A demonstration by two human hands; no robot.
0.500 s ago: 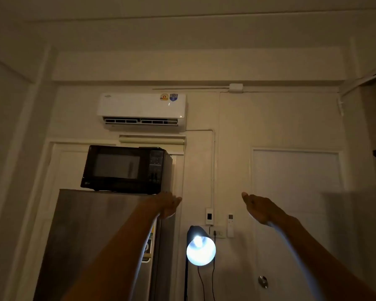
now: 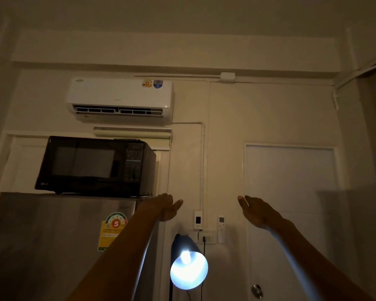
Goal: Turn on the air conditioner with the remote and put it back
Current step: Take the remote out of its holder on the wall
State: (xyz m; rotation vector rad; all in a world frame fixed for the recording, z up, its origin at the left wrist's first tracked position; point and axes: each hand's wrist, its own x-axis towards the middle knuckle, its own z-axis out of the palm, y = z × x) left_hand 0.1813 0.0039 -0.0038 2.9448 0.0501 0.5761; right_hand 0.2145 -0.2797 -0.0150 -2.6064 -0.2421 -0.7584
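White plastic remote point(image 2: 221, 229) hangs on wall just right of socket point(image 2: 206, 237) | likely light, rigid, smooth: pinch its long edges, lift upward | left hand point(image 2: 168, 208) and right hand point(image 2: 255, 211) both spread, empty, flanking remote above | AC point(image 2: 119, 99) louvre appears open.

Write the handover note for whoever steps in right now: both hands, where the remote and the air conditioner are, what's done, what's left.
Left hand: raised toward the wall, empty, fingers loose.
Right hand: raised, open, empty, up and to the right of the remote, not touching it.
Remote: upright on the wall, right of the small wall box and above the lit lamp.
Air conditioner: high on the wall above the microwave; whether it runs cannot be told.
Done: nothing that can be confirmed.
Left: take the remote, switch the unit on, return the remote to the wall.
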